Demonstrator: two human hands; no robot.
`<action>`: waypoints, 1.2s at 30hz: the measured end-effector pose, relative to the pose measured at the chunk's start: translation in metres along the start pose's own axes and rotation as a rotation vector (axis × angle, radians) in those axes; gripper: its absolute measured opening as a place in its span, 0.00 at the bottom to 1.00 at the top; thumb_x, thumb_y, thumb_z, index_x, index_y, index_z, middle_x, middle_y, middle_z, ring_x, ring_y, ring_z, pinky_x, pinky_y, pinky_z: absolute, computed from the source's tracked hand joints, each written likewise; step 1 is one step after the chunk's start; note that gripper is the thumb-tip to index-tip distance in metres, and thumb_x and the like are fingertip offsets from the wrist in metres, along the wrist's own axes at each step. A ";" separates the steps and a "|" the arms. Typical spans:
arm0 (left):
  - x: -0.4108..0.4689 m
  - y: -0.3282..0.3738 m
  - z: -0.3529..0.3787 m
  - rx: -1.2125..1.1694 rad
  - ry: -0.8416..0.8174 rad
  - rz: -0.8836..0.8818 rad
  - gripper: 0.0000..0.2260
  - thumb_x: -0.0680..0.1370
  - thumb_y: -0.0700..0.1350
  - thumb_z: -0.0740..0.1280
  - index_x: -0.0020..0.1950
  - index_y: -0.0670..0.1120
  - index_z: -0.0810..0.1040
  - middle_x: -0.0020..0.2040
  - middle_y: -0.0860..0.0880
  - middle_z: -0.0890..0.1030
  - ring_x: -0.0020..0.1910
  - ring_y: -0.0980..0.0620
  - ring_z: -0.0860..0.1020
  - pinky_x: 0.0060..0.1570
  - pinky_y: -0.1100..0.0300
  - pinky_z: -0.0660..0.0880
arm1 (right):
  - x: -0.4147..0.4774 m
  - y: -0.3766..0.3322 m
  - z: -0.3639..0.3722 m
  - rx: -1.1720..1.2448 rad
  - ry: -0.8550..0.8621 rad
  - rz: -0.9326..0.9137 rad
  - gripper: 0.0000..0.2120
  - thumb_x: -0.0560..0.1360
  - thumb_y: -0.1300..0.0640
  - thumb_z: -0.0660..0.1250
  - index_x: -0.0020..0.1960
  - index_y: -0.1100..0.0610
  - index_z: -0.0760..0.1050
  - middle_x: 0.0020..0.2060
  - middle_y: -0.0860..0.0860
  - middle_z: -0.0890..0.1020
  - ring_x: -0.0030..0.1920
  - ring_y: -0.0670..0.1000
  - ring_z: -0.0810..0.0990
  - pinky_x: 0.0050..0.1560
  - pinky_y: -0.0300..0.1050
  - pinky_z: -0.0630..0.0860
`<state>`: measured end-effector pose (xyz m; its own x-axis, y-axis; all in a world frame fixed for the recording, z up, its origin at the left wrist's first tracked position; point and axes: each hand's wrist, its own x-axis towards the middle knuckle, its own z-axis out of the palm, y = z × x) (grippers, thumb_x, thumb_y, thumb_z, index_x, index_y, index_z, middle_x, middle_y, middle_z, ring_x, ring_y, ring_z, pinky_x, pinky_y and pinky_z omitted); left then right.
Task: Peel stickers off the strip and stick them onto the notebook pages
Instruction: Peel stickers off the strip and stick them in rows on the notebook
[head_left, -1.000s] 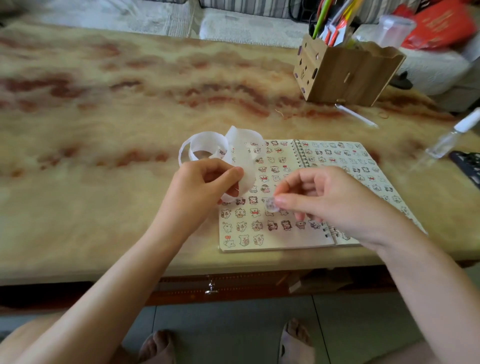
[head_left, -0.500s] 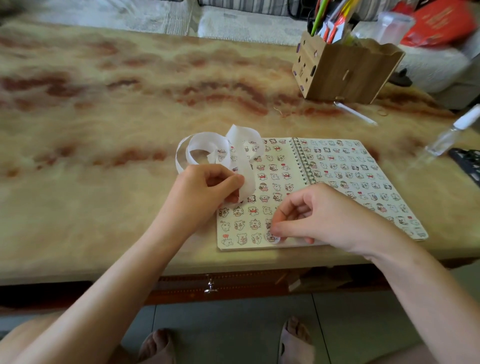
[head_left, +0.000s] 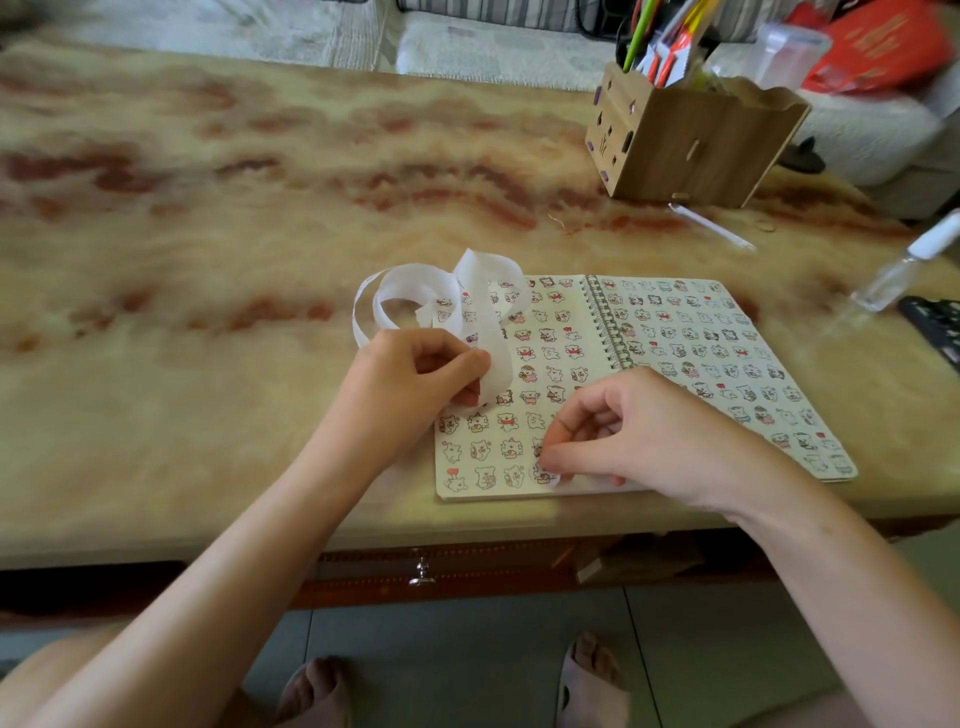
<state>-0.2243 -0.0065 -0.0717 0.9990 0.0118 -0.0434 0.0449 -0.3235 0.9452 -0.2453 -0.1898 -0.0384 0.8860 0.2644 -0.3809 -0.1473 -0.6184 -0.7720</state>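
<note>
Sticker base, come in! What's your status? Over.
Left hand grips the strip. Right hand pinches a sticker onto the notebook, left page, bottom row. Nothing blocks that spot.

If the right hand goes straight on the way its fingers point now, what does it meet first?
The notebook: the right hand points its fingers down-left at the bottom row of the left page, at a sticker they seem to touch. Depth is unclear.

I see soft, even daylight over the marbled table (head_left: 208, 234), with only faint shadows. Under its front edge everything goes dim. The far corners smear, worst around the red package (head_left: 878, 47), and the wide lens bows the table's edge.
</note>
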 end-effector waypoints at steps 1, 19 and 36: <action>0.000 0.000 0.000 0.003 0.000 0.001 0.08 0.75 0.44 0.69 0.38 0.43 0.81 0.29 0.54 0.82 0.28 0.64 0.78 0.29 0.75 0.69 | 0.000 0.000 0.000 -0.011 0.003 -0.005 0.03 0.68 0.61 0.76 0.40 0.58 0.82 0.30 0.50 0.82 0.27 0.39 0.76 0.29 0.32 0.71; 0.000 -0.002 0.000 0.028 -0.024 0.000 0.08 0.75 0.44 0.68 0.36 0.46 0.80 0.28 0.55 0.81 0.28 0.64 0.77 0.30 0.75 0.69 | 0.004 0.007 0.001 -0.245 0.099 -0.052 0.14 0.66 0.49 0.78 0.45 0.48 0.74 0.31 0.45 0.76 0.27 0.39 0.70 0.36 0.38 0.68; 0.000 -0.002 0.000 0.042 -0.029 0.004 0.07 0.75 0.44 0.68 0.38 0.45 0.81 0.29 0.54 0.82 0.28 0.65 0.77 0.30 0.76 0.68 | 0.008 0.007 -0.002 -0.294 0.048 -0.050 0.11 0.70 0.50 0.74 0.46 0.49 0.74 0.32 0.45 0.75 0.29 0.41 0.69 0.37 0.39 0.68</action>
<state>-0.2246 -0.0056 -0.0738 0.9986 -0.0173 -0.0493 0.0397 -0.3632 0.9309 -0.2380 -0.1931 -0.0458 0.9096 0.2690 -0.3167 0.0242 -0.7952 -0.6059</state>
